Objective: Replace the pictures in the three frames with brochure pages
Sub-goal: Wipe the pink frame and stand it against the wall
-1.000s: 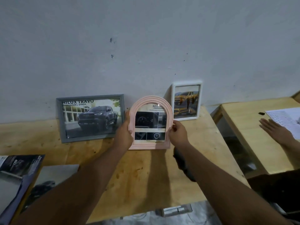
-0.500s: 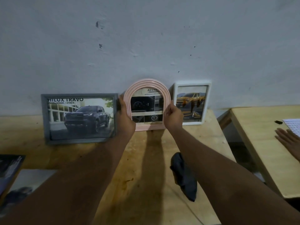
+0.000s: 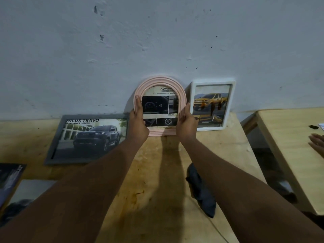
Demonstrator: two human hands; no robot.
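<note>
A pink arched frame (image 3: 160,83) holding a dashboard brochure page stands upright against the wall at the back of the wooden table (image 3: 154,181). My left hand (image 3: 138,123) grips its left side and my right hand (image 3: 186,122) grips its right side. Left of it a grey frame (image 3: 52,146) with a dark pickup page leans far back, its top edge off the wall. To the right a white frame (image 3: 229,104) with a yellow pickup page leans on the wall.
A dark cloth (image 3: 201,192) lies on the table under my right forearm. Brochures (image 3: 10,178) lie at the left edge. A second wooden table (image 3: 287,146) stands to the right, with another person's hand (image 3: 317,142) on it.
Both hands carried the pink frame away from me and set it against the wall between the other two frames. The grey frame now leans further back.
</note>
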